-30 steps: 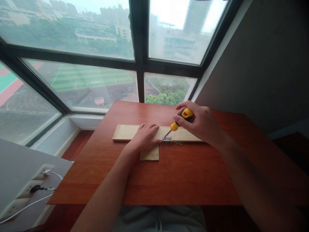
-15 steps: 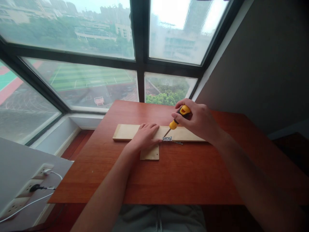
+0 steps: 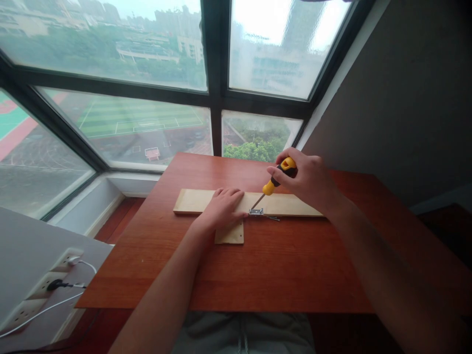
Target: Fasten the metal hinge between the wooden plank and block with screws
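Metal fitting (image 3: 257, 212), silvery, sits at the near edge of a long pale board (image 3: 283, 204). The tip of a yellow-and-black screwdriver (image 3: 269, 188) meets its left end, the shaft slanting up to the right. Any lettering on the handle is too small to read. Right hand (image 3: 308, 174) has thumb and fingers closed round that handle. Left hand (image 3: 223, 205) lies over the board, fingers extended toward the far edge, thumb just beside the fitting. Thin metal pieces (image 3: 273, 218), probably screws, lie near the fitting's right. Short drilled board (image 3: 230, 234) juts toward the person from beneath the left hand. All rest on a reddish-brown table (image 3: 287, 265). Outward: wall sockets (image 3: 47, 283) with plugs at lower left, marked pitch (image 3: 142, 118) beyond the window.
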The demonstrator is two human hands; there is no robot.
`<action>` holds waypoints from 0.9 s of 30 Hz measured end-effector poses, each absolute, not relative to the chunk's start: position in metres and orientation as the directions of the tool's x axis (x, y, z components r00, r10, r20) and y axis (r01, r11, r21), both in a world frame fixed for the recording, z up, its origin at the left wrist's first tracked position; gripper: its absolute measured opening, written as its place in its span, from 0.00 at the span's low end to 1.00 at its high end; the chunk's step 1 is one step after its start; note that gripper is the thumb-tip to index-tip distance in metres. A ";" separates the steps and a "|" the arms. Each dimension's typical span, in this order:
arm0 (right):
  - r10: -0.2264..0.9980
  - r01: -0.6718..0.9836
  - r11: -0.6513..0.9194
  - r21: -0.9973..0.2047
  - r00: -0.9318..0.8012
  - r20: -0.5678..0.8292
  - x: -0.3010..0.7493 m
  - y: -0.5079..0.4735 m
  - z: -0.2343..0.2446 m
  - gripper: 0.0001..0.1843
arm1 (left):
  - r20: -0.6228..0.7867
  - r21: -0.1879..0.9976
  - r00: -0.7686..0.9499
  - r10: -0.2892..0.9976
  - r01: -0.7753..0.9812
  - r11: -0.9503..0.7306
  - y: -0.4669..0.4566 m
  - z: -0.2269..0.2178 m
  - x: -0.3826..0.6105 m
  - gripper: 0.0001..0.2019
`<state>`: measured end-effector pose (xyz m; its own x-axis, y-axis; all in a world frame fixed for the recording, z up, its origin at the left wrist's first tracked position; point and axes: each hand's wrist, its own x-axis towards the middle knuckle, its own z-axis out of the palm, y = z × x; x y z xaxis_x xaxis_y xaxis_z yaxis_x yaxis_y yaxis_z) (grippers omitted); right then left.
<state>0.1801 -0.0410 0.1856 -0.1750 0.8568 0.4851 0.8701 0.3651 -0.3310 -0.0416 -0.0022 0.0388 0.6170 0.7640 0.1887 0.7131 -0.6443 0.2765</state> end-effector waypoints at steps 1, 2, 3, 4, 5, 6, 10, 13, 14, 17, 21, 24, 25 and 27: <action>0.859 0.874 0.355 -0.332 -0.164 0.486 0.180 -0.040 0.185 0.16 | 0.187 0.275 0.617 0.765 0.714 -0.644 -0.002 0.039 -0.042 0.28; 0.862 0.877 0.343 -0.336 -0.152 0.484 0.180 -0.040 0.185 0.16 | 0.185 0.273 0.617 0.765 0.715 -0.643 -0.002 0.039 -0.041 0.28; 0.866 0.880 0.332 -0.340 -0.142 0.479 0.180 -0.040 0.185 0.16 | 0.183 0.271 0.618 0.764 0.716 -0.644 -0.002 0.039 -0.041 0.28; 0.871 0.883 0.321 -0.341 -0.134 0.472 0.179 -0.040 0.185 0.17 | 0.183 0.270 0.619 0.764 0.716 -0.644 -0.002 0.039 -0.041 0.28; 0.876 0.888 0.313 -0.338 -0.132 0.463 0.177 -0.041 0.186 0.18 | 0.183 0.271 0.618 0.764 0.715 -0.644 -0.002 0.039 -0.042 0.28; 0.881 0.892 0.308 -0.330 -0.137 0.454 0.176 -0.042 0.187 0.19 | 0.185 0.272 0.618 0.764 0.715 -0.644 -0.003 0.039 -0.042 0.28; 0.889 0.903 0.342 -0.262 -0.220 0.401 0.166 -0.049 0.195 0.17 | 0.190 0.283 0.616 0.765 0.712 -0.643 -0.003 0.040 -0.042 0.28; 0.875 0.863 0.426 -0.270 -0.318 0.365 0.160 -0.054 0.201 0.16 | 0.191 0.287 0.618 0.763 0.708 -0.645 -0.003 0.040 -0.041 0.28; 0.859 0.830 0.473 -0.295 -0.360 0.364 0.159 -0.054 0.203 0.17 | 0.193 0.287 0.620 0.761 0.706 -0.648 -0.003 0.040 -0.041 0.29; 0.797 0.721 0.593 -0.359 -0.460 0.391 0.156 -0.052 0.203 0.18 | 0.192 0.290 0.624 0.758 0.701 -0.651 -0.002 0.040 -0.041 0.29; 0.814 0.791 0.545 -0.279 -0.418 0.403 0.154 -0.046 0.201 0.17 | 0.187 0.295 0.623 0.760 0.702 -0.648 -0.002 0.039 -0.042 0.29; 0.831 0.875 0.460 -0.150 -0.365 0.420 0.152 -0.045 0.200 0.15 | 0.187 0.297 0.621 0.762 0.703 -0.646 -0.003 0.040 -0.042 0.29; 0.833 0.892 0.437 -0.117 -0.352 0.427 0.151 -0.045 0.200 0.15 | 0.187 0.299 0.621 0.761 0.702 -0.646 -0.003 0.040 -0.042 0.28; 0.837 0.906 0.413 -0.093 -0.337 0.431 0.151 -0.045 0.202 0.16 | 0.190 0.301 0.620 0.761 0.701 -0.647 -0.003 0.040 -0.042 0.28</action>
<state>0.1510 -0.0450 0.2015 -0.3368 0.8370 0.4312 0.9061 0.4127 -0.0935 -0.0417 -0.0032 0.0402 0.6205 0.7610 0.1896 0.7011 -0.6466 0.3007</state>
